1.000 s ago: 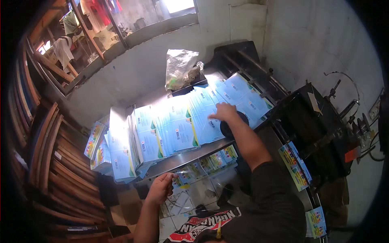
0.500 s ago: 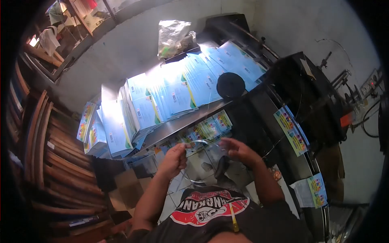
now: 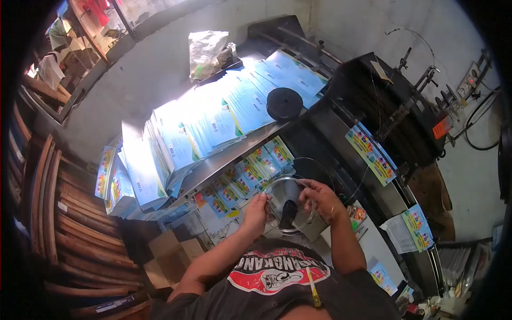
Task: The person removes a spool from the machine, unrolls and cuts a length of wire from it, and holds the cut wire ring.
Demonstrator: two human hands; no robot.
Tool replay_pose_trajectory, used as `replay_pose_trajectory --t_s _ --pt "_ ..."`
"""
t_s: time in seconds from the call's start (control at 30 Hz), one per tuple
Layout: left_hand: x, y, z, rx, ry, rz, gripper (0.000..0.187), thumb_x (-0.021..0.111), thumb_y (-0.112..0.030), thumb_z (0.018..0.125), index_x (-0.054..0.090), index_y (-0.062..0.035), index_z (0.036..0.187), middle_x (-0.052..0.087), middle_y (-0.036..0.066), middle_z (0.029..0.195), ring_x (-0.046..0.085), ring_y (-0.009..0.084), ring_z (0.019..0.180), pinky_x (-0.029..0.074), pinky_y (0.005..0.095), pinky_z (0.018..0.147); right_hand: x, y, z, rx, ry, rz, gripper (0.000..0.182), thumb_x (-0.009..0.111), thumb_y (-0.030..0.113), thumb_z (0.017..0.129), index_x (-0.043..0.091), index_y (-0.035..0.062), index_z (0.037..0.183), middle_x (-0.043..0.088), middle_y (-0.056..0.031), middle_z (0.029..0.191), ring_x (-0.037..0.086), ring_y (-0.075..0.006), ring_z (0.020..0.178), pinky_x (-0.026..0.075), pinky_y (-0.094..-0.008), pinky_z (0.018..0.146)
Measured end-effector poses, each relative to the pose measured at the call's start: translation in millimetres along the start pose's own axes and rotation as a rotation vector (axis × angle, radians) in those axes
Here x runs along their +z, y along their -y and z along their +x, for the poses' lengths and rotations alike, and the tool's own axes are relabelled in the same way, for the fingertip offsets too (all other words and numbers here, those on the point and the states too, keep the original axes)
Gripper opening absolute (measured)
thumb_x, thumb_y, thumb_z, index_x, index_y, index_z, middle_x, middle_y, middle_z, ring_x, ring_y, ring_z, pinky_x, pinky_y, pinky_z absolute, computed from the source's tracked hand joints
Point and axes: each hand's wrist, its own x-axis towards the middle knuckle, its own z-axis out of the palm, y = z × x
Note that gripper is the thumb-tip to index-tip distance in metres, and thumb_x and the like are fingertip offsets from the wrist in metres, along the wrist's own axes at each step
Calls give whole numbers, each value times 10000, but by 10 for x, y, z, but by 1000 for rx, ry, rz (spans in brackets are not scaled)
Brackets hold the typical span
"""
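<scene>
A coil of thin shiny wire is stretched in a loop between my hands, above the floor and in front of my shirt. My left hand pinches its left side, fingers closed. My right hand grips the other side, fingers curled around it. A fine strand arcs up from the coil toward the dark machine; where it ends I cannot make out. Beyond my hands lies a row of colourful printed booklets on a lower shelf.
Stacks of light-blue booklets cover the metal table, with a round black disc beside them. A large black machine stands at right. Wooden boards lean at left, near an open cardboard box.
My hands have shifted right, and my right hand, blurred before, has closed on the wire coil. The view has turned slightly, showing more floor at right.
</scene>
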Motion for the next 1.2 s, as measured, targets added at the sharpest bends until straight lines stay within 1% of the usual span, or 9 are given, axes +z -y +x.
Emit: replay_pose_trajectory --t_s 0.13,0.37,0.47,0.53,0.67,0.73,1.03,1.1,1.2 --pt "-53 104 -38 -49 77 5 191 520 -282 961 514 -95 996 488 -10 730 493 126 613 477 285 620 -91 -26 -41 46 8 -4 325 475 224 979 520 1 1211 383 31 615 354 -66 488 317 -222 441" --pt "-29 -149 -31 -131 102 174 485 605 -364 900 441 -94 1268 522 99 1114 518 195 1060 455 391 881 -318 -35 -378 -38 78 296 311 472 212 980 533 -22 1174 303 50 566 294 -48 453 263 -221 417" --pt "121 -562 -86 172 -80 258 673 661 -407 840 373 -85 1357 451 139 1276 428 232 1210 393 431 964 -350 -9 -484 -60 176 348 300 474 197 977 540 -26 1167 302 59 569 294 -41 464 258 -217 425" --pt "262 -835 -279 704 280 771 723 680 -403 807 360 -75 1367 427 175 1343 414 279 1258 351 423 1016 -171 113 -585 16 198 -3 284 478 200 975 565 4 1161 332 64 582 299 -34 487 261 -219 440" --pt "673 -1169 -709 878 552 1224 753 696 -369 781 344 -84 1382 426 197 1353 452 308 1242 387 395 996 183 125 -540 43 379 -385 263 508 225 965 602 67 1153 423 67 628 343 -29 531 287 -215 467" --pt "608 -1126 -677 560 782 1464 577 672 -283 803 456 -80 1299 528 202 1220 549 342 1097 447 404 911 275 277 -580 124 391 -349 241 528 194 951 623 48 1116 459 62 651 382 -25 557 316 -209 493" --pt "34 -838 -981 905 555 1185 220 625 -41 771 585 -39 987 584 135 829 566 324 764 444 384 656 128 61 -329 -152 645 -71 508 651 116 850 462 -2 1306 585 -93 1113 564 -144 1031 448 -281 895" --pt "-116 -784 -1084 999 659 1208 228 628 -29 764 586 -38 987 568 120 798 549 308 713 429 379 618 112 -81 -185 -374 555 133 672 695 328 830 417 -33 1325 574 -148 1156 554 -236 1112 441 -388 934" --pt "-188 -684 -1218 1124 839 1098 248 640 -15 752 589 -39 993 539 94 748 519 285 634 405 373 558 126 -20 164 -295 338 182 560 595 146 878 368 23 1374 520 -136 1251 543 -262 1129 419 -391 978"
